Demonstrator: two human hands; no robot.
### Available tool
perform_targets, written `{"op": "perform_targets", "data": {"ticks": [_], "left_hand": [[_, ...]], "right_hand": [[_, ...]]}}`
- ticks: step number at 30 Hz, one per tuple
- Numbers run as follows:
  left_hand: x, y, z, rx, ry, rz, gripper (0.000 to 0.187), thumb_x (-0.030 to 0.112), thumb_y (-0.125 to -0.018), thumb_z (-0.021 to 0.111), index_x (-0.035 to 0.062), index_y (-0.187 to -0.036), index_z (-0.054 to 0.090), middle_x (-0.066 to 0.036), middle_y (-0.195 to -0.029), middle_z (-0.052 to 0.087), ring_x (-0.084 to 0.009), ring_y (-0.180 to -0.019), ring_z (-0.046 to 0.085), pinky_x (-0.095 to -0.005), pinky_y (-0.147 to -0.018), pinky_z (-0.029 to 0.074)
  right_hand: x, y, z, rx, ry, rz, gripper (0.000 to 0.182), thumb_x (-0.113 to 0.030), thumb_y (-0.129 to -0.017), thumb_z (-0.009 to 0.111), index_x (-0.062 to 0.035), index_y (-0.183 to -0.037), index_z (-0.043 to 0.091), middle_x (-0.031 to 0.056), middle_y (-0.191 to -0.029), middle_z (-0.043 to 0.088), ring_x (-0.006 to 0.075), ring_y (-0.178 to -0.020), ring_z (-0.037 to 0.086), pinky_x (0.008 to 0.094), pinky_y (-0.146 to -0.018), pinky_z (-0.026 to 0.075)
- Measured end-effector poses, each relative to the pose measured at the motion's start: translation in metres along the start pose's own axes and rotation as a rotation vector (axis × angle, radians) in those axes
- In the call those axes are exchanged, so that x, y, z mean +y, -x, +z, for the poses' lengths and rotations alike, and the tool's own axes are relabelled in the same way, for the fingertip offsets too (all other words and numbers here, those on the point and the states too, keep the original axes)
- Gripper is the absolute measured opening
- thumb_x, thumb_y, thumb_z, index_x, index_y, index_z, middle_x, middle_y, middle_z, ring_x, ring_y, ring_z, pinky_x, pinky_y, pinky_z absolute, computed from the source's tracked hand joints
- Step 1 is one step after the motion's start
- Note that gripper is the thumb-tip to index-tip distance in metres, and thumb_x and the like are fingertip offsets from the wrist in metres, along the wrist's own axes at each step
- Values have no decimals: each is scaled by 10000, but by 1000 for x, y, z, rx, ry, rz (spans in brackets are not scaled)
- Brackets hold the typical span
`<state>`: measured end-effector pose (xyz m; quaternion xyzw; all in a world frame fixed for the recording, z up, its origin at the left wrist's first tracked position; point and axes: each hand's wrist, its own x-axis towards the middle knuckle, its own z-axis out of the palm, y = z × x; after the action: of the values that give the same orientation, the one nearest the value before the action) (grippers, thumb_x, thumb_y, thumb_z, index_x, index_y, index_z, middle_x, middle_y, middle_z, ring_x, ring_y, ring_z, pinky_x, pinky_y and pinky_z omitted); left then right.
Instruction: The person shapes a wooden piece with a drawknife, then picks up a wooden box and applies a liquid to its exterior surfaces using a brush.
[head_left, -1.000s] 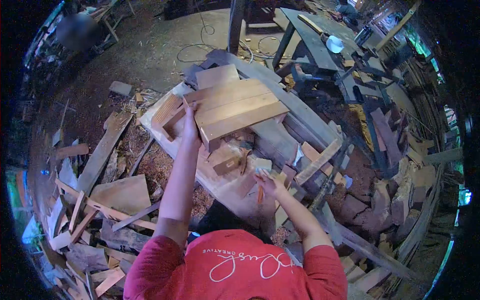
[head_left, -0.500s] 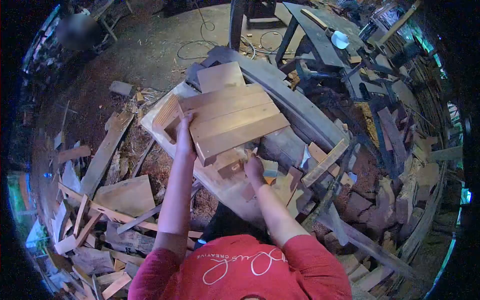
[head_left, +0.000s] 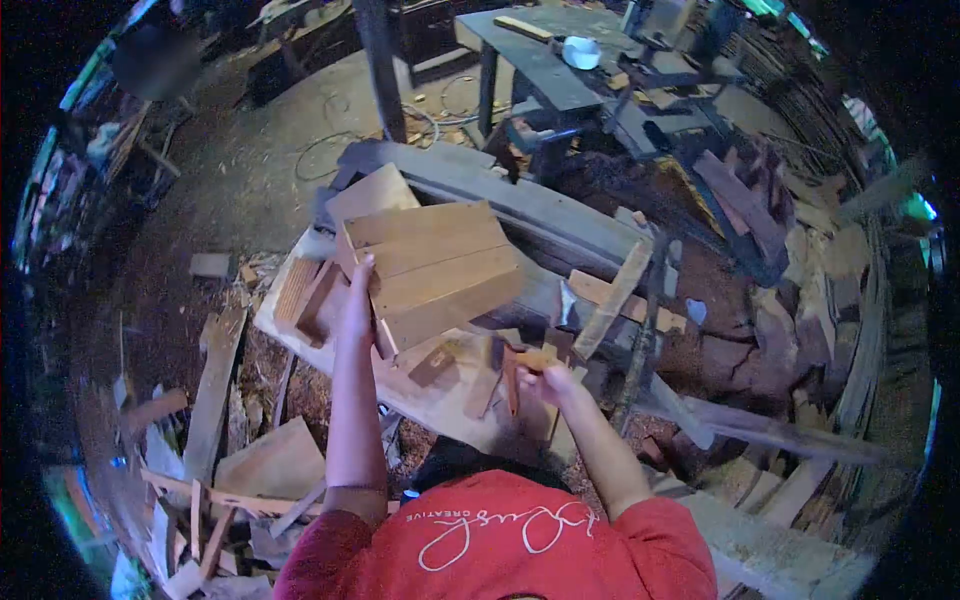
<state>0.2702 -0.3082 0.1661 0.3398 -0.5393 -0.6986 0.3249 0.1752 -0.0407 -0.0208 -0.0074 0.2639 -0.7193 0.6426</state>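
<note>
A wooden box-like piece [head_left: 430, 255], made of joined planks with small nail or screw marks, is tilted above the workbench [head_left: 300, 335]. My left hand [head_left: 360, 300] grips its left edge, the thumb on the near face and the other fingers hidden. Below and to the right, away from the box, my right hand [head_left: 552, 380] is closed on a thin reddish-brown and yellowish piece [head_left: 514, 378] whose kind I cannot make out. A small wood block [head_left: 434, 366] lies on the bench under the box. Behind the box a flat board [head_left: 372, 195] is partly covered.
Long grey planks [head_left: 480, 190] lie across the bench's far side. A light wooden strip [head_left: 612, 298] lies at the right. Offcuts [head_left: 270, 460] are heaped on the floor on both sides. Farther back stands a dark table [head_left: 540, 80] with a white bowl-like object [head_left: 581, 53].
The box has tilted so that more of its near side shows. My right hand has moved from below the box toward the right and nearer my body, and now holds the thin piece. The view has shifted.
</note>
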Motion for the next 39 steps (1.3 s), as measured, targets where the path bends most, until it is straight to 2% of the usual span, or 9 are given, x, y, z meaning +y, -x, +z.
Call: {"op": "perform_targets", "data": {"ticks": [2,4,7,9,11,21,30,33,39], "left_hand": [[-14,-17,6,-6,-226,14,536,327,-684,550,-41,-1046,403,-144,-965,493,-203,-864,492,-296,-737,399],[-22,-21,19,0,-460,16,547,328,-664,572,-61,-1018,423,-159,-943,513,-216,-846,509,-291,-735,399],[-21,-13,51,130,-764,37,550,337,-627,599,-78,-959,458,-178,-904,530,-222,-842,510,-291,-735,386],[-24,-13,57,103,-684,60,531,328,-627,603,-74,-944,465,-173,-894,533,-215,-828,513,-288,-723,391],[-32,-13,58,80,-607,67,513,320,-627,607,-70,-930,471,-167,-885,535,-209,-813,516,-286,-710,395],[-31,-14,63,82,-562,30,452,298,-649,602,-64,-886,474,-141,-832,542,-179,-747,519,-275,-661,408],[-22,-13,75,86,-737,-10,508,358,-651,589,-62,-912,473,-180,-866,539,-237,-814,520,-301,-712,395],[-30,-23,73,66,-748,10,553,392,-643,582,-62,-938,470,-200,-899,532,-267,-853,514,-312,-736,386],[-21,-20,74,-44,-767,75,598,412,-627,585,-60,-973,462,-212,-935,519,-282,-887,503,-322,-761,375]], "right_hand": [[-2,17,-3,-267,-248,-22,310,-63,-769,413,-68,-1078,427,76,-891,540,120,-731,542,246,-564,433],[-2,25,8,316,127,-43,264,-80,-782,420,-73,-1045,442,67,-869,547,125,-703,548,228,-529,410],[-1,13,9,505,351,-35,314,-169,-735,529,-64,-1019,447,67,-822,560,126,-699,546,261,-539,411],[8,-7,2,644,464,-53,337,-233,-704,587,-62,-971,475,69,-799,566,123,-683,542,281,-529,407],[27,-29,-27,729,1204,-137,437,-327,-606,664,-43,-904,517,89,-784,568,183,-685,552,300,-604,426],[28,-51,-11,913,1786,-161,631,-480,-563,577,8,-948,465,206,-878,522,300,-781,530,361,-670,424],[-9,-24,4,523,1768,329,484,-362,-665,508,13,-967,453,199,-900,519,300,-862,502,372,-729,396],[-8,7,-11,503,1826,-86,429,-369,-676,517,-19,-922,491,163,-830,553,267,-794,535,346,-679,417],[-52,62,36,753,1234,-172,354,-258,-674,598,7,-899,531,77,-791,573,152,-708,540,267,-656,416]]}}
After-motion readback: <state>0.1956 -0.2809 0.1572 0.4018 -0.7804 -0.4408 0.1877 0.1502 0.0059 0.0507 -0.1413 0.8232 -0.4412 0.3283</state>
